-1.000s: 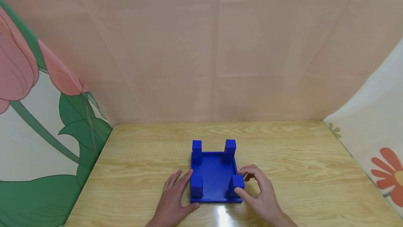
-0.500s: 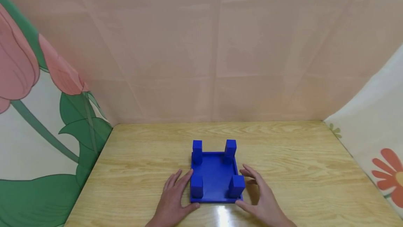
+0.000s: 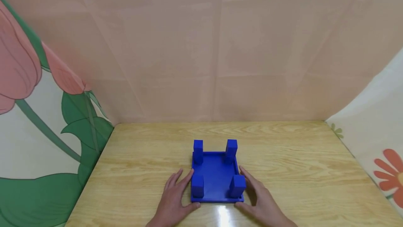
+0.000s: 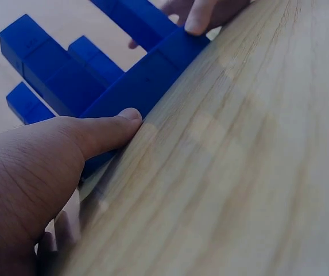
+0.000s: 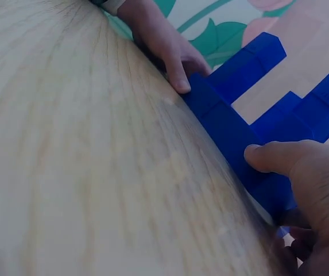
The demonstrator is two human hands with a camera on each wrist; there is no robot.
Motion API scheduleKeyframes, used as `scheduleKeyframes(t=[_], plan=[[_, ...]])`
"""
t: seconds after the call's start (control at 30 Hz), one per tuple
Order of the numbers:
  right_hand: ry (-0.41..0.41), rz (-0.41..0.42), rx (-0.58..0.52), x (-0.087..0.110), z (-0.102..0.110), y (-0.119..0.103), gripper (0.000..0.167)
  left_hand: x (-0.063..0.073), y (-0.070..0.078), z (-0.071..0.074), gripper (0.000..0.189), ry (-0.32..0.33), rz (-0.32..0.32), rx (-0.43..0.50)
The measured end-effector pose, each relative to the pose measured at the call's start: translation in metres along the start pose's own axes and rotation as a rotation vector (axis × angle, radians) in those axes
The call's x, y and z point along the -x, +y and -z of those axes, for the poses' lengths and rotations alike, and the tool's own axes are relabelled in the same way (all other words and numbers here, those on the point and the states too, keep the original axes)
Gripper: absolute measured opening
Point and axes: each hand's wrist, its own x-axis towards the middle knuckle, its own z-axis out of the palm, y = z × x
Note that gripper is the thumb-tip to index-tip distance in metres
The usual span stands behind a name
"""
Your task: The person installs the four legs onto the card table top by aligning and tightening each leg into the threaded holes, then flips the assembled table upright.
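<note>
A shallow blue square tray [image 3: 216,176] lies on the table, a square blue post standing upright at each corner. My left hand [image 3: 172,199] grips its near left corner, fingers along the left side and thumb at the front wall. That thumb [image 4: 109,129] presses the tray's wall in the left wrist view. At the near right corner my right hand [image 3: 262,200] holds the tray, thumb at the front and fingers along the right side. In the right wrist view, the right thumb [image 5: 276,156] lies against the front wall. The fingertips of both hands are partly hidden.
The wood-grain table [image 3: 141,157] extends to both sides and behind the tray. A plain pinkish cloth [image 3: 217,48] hangs at its back edge. Cloths printed with flowers [image 3: 67,69] flank it left and right.
My right hand has let go of the near right post and come down to the tray's corner, thumb at the front wall. My left hand has stayed at its corner.
</note>
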Motion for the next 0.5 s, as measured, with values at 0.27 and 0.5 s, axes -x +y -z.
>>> scheduleKeyframes(t=[0.27, 0.5], plan=[[0.005, -0.014, 0.069, 0.0005, -0.0017, 0.002, 0.113, 0.0007, 0.0003, -0.0012, 0.105, 0.016, 0.001, 0.007], [0.055, -0.015, 0.199, 0.0012, -0.0047, -0.0007, 0.117, 0.0003, 0.0013, -0.0031, 0.107, 0.034, -0.027, -0.008]])
